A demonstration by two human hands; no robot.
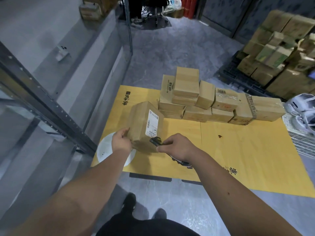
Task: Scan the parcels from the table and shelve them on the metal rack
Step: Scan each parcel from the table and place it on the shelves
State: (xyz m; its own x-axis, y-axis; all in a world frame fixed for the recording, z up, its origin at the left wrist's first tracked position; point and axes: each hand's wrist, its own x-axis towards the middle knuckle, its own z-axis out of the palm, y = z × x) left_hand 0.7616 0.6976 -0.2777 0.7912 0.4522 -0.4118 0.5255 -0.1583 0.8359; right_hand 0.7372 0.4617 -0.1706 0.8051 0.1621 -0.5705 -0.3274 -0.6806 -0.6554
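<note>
A brown cardboard parcel (142, 123) with a white shipping label (152, 124) is tilted up above the table's near left part. My left hand (121, 141) grips its lower left corner. My right hand (177, 147) holds a black handheld scanner (156, 141), whose head points at the label's bottom edge. Several more brown parcels (201, 99) are stacked at the back of the yellow-covered table (238, 150). The metal rack (42, 92) with grey shelves stands to the left.
A white round plate (105, 150) lies on the table's near left corner, partly under my left arm. A white plastic basket with white items (301, 114) sits at the table's right edge. Stacked cartons (281, 53) stand on a pallet at the far right. My feet (129, 203) are on grey floor.
</note>
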